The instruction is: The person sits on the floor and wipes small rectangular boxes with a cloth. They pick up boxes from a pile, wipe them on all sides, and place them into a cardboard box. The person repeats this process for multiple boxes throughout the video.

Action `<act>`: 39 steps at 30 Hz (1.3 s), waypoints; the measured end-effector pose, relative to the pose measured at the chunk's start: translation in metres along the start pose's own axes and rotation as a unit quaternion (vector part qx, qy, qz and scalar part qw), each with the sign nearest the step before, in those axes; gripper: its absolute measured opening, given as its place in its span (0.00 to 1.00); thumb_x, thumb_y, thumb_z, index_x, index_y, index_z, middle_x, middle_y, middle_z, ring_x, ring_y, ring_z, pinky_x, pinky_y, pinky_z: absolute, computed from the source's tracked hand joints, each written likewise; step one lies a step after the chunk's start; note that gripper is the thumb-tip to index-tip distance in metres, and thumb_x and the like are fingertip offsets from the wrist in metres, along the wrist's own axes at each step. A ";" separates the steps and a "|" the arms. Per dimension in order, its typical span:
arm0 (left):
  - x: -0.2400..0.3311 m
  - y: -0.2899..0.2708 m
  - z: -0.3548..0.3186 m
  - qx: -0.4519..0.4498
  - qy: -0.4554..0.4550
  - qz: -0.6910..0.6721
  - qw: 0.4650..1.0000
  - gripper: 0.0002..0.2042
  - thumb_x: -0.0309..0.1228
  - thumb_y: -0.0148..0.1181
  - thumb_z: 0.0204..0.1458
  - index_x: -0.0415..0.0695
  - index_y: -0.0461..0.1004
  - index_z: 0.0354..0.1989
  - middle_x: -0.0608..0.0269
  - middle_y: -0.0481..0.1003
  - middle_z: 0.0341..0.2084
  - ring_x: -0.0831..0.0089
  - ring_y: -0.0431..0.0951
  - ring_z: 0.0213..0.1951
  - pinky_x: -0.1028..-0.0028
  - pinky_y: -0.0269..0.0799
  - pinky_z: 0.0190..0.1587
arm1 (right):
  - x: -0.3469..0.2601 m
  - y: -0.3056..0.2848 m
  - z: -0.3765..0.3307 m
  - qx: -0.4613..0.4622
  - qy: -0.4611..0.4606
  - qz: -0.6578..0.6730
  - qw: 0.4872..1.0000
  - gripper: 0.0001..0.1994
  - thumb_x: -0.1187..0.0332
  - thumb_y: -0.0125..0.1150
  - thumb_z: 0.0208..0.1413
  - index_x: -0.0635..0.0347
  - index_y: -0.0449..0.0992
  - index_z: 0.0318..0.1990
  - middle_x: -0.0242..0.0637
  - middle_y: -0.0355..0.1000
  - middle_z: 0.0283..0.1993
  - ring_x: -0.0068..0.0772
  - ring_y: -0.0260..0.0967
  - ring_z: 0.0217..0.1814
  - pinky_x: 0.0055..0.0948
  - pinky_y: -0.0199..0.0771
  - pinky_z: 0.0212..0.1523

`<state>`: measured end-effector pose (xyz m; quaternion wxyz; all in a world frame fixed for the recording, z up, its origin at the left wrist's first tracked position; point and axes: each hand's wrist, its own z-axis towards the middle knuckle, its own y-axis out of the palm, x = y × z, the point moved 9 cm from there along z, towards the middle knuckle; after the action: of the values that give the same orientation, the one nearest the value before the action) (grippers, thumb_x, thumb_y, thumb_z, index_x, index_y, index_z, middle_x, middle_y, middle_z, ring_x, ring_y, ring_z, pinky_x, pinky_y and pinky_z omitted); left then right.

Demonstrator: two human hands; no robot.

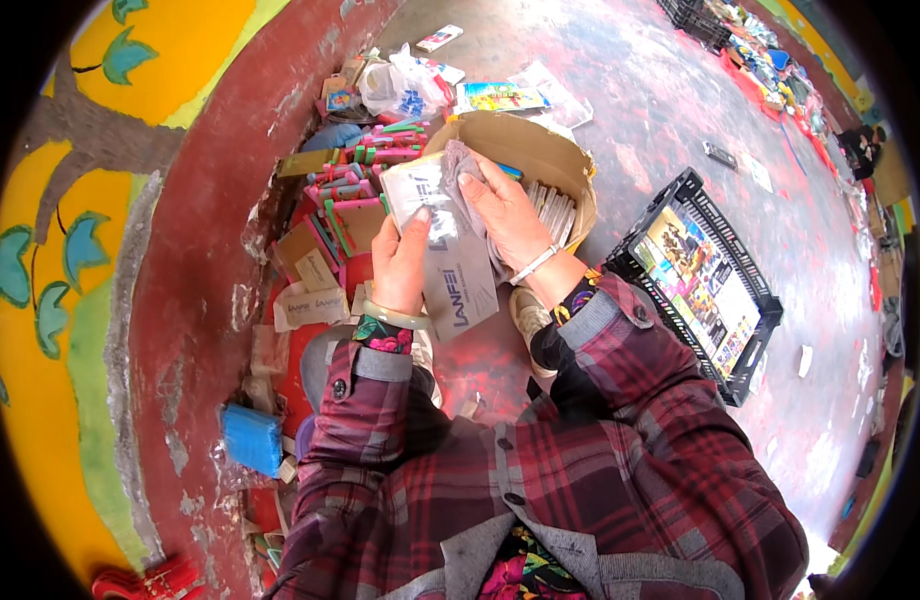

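Between my hands is a flat white packet [404,188] with a printed plastic wrapper [462,292] hanging from its lower side. My left hand [402,262] grips the near left edge, thumb on top. A crumpled grey-mauve cloth [463,190] is in my right hand [512,222], pressed against the packet's right side. The fingers under the packet are hidden. Just beyond and below my hands stands an open cardboard box [570,158], holding a row of thin whitish packets [554,212] at its right.
Pink and green-edged items [348,190] are stacked along the red wall at left. A white plastic bag [405,84] and a colourful flat pack [500,97] lie beyond the box. On the right stands a black plastic crate [762,345]. A blue packet [252,440] sits near left.
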<state>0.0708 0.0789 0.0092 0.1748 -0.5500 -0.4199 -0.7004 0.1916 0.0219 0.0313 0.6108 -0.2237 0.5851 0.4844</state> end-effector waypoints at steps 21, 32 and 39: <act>0.013 -0.068 0.029 0.063 0.030 -0.315 0.946 0.20 0.37 0.44 0.57 0.40 0.61 0.54 0.57 0.69 0.47 0.64 0.71 0.48 0.64 0.66 0.51 | 0.046 0.031 -0.026 -0.116 0.161 0.053 0.979 0.16 0.72 0.50 0.57 0.67 0.66 0.53 0.32 0.70 0.42 0.21 0.65 0.42 0.21 0.65 0.46; -0.015 -0.047 0.040 0.035 -0.029 -0.299 0.953 0.34 0.60 0.48 0.49 0.45 0.60 0.55 0.54 0.65 0.52 0.60 0.65 0.54 0.59 0.58 0.57 | 0.074 0.028 -0.046 -0.068 0.366 0.275 0.886 0.11 0.66 0.51 0.58 0.63 0.71 0.43 0.37 0.74 0.35 0.28 0.72 0.31 0.28 0.74 0.30; -0.030 -0.054 0.042 -0.024 -0.060 -0.355 0.933 0.33 0.57 0.56 0.46 0.45 0.63 0.53 0.57 0.69 0.47 0.62 0.67 0.52 0.62 0.62 0.56 | 0.068 0.044 -0.055 -0.127 0.384 0.236 0.884 0.11 0.65 0.50 0.58 0.62 0.71 0.43 0.33 0.73 0.30 0.25 0.71 0.28 0.25 0.73 0.27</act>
<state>0.0689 0.1373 -0.0382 -0.1237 -0.4105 -0.5804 -0.6923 0.1158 0.0172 -0.0310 0.1721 -0.3234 0.7428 0.5605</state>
